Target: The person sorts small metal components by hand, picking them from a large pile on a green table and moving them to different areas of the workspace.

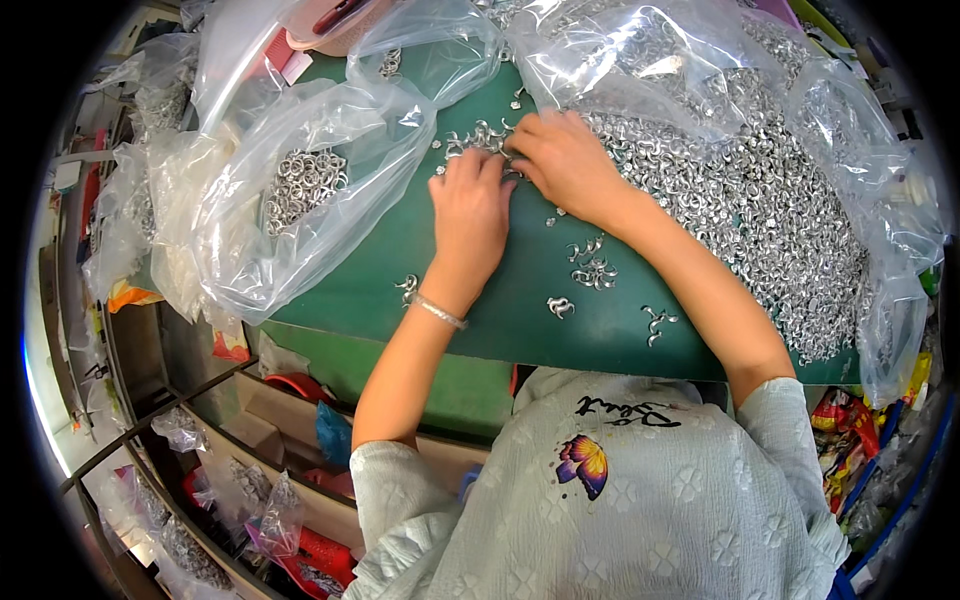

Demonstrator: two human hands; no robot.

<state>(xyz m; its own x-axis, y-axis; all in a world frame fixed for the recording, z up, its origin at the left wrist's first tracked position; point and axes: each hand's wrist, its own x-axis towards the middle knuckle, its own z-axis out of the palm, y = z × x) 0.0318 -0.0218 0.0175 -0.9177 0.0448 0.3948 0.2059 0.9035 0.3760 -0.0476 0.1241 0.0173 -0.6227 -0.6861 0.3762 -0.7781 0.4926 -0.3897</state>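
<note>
My left hand (470, 215) and my right hand (565, 160) meet at the far middle of a green table (400, 270). Their fingertips pinch small silver metal pieces (478, 138) from a little cluster there. A thin bracelet (440, 311) circles my left wrist. A big heap of the same silver pieces (770, 200) lies to the right of my right hand, spilling from a clear plastic bag (860, 150). Left of my left hand lies another clear bag (300, 180) holding silver rings.
A few loose silver pieces (590, 270) are scattered on the green surface near my forearms. Shelves with more bagged parts (240, 490) and red items stand at lower left. Colourful packets (840, 420) sit at the right edge. More clear bags crowd the far side.
</note>
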